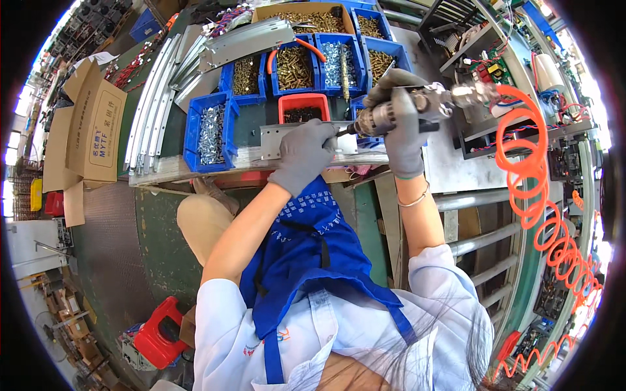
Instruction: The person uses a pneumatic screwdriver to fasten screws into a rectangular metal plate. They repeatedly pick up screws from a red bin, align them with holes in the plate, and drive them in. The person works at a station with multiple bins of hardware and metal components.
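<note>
My right hand point(402, 127), in a grey glove, is wrapped round an air screwdriver point(427, 103) held nearly level, its bit pointing left. A gloved left hand point(305, 155) rests over a flat, perforated metal plate point(270, 141) at the bench's front edge. Its fingers are bunched together at the tip of the bit, and whatever they pinch there is hidden. Just behind the plate stands a red bin point(302, 100) of small black screws. Left of it is a blue bin point(189, 137) of silver screws.
Blue bins of brass-coloured and silver fasteners point(295, 67) line the back. Long metal strips point(153, 104) lie at left, beside an open cardboard box point(91, 124). An orange coiled hose point(523, 166) runs down the right, near metal rollers point(479, 199) and a frame with circuit boards point(486, 70).
</note>
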